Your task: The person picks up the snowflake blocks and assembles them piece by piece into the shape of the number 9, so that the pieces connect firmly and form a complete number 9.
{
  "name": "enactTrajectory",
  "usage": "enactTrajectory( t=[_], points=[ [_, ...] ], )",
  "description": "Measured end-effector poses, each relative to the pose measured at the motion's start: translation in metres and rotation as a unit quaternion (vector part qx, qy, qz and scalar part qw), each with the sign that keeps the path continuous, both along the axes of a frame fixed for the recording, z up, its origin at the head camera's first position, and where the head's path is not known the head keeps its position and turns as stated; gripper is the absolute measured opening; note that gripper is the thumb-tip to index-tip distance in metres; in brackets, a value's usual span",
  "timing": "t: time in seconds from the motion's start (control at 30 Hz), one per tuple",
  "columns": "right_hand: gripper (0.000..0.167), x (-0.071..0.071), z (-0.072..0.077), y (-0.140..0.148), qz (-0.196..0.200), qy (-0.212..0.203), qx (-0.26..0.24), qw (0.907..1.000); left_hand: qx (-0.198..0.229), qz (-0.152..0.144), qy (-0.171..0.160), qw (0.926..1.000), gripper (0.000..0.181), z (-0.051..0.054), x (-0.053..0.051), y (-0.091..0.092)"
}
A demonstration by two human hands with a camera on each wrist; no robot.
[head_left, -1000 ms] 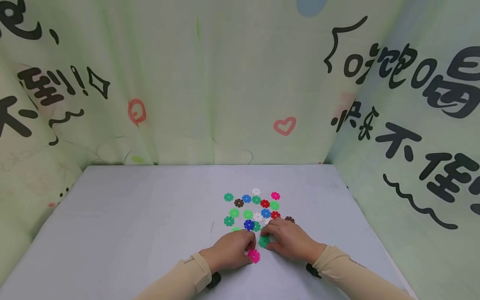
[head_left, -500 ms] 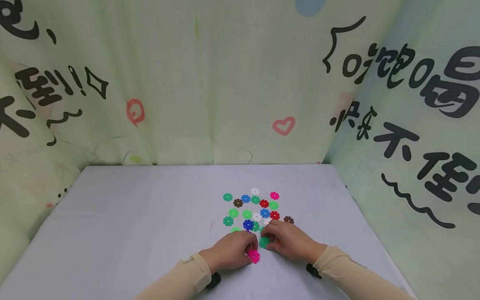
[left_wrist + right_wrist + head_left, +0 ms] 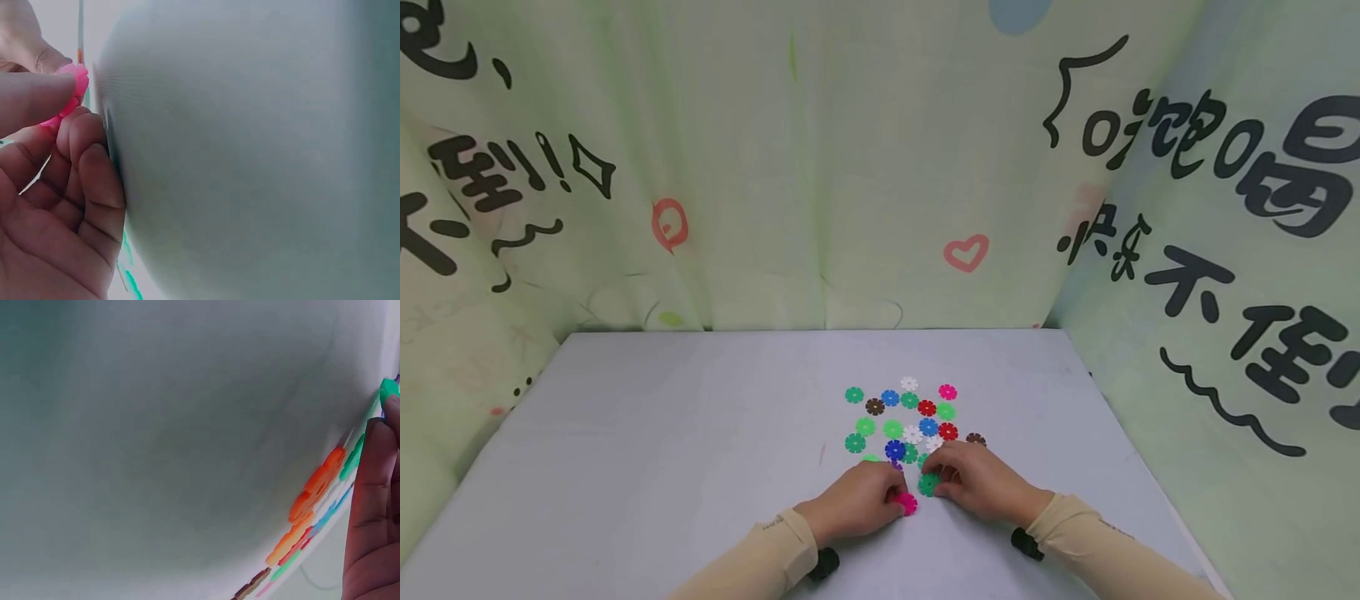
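Note:
In the head view, my left hand (image 3: pixel 856 500) pinches a pink notched snowflake disc (image 3: pixel 910 505) between thumb and fingers, just above or at the table; I cannot tell which. The left wrist view shows the thumb pressed on this pink disc (image 3: pixel 82 80), its other fingers curled beneath. Close by on the right, my right hand (image 3: pixel 988 485) pinches a green snowflake disc (image 3: pixel 928 485) by its edge. Only a piece of that green disc (image 3: pixel 387 391) shows in the right wrist view. A small gap separates the two discs. Both hands cover parts of the table.
Beyond the hands, loose snowflake discs lie spread on the white table (image 3: pixel 700 433), among them a dark blue disc (image 3: pixel 895 450), a red disc (image 3: pixel 948 432) and a brown disc (image 3: pixel 975 439). Orange discs (image 3: pixel 317 485) lie beside the right hand. A printed curtain (image 3: pixel 760 167) surrounds the table.
My left hand has drawn slightly to the left, and its pink disc has risen a little and turned further behind the fingers. The right hand keeps its hold on the green disc, nearly still.

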State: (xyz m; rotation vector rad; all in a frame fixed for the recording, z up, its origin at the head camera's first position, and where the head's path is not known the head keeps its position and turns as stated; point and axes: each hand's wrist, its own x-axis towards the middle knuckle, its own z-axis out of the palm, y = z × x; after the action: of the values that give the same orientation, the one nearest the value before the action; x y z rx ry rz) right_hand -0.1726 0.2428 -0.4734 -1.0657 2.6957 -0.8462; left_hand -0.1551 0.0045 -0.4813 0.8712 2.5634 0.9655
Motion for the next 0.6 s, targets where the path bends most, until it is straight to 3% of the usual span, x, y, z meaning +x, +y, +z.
enactTrajectory(
  t=[0.23, 0.43, 0.6],
  points=[
    [0.023, 0.003, 0.002, -0.004, -0.035, -0.048, -0.040, 0.9975, 0.038, 0.014, -0.031, 0.9987, 0.013, 0.004, -0.002, -0.012],
    [0.022, 0.007, 0.009, -0.015, -0.047, -0.075, -0.081, 0.9927, 0.089, 0.025, -0.072, 0.9931, 0.010, 0.010, -0.001, -0.027],
    [0.020, 0.015, 0.015, -0.027, -0.039, -0.066, -0.130, 0.9885, 0.108, 0.039, -0.094, 0.9889, 0.023, 0.020, 0.003, -0.040]
  ],
)
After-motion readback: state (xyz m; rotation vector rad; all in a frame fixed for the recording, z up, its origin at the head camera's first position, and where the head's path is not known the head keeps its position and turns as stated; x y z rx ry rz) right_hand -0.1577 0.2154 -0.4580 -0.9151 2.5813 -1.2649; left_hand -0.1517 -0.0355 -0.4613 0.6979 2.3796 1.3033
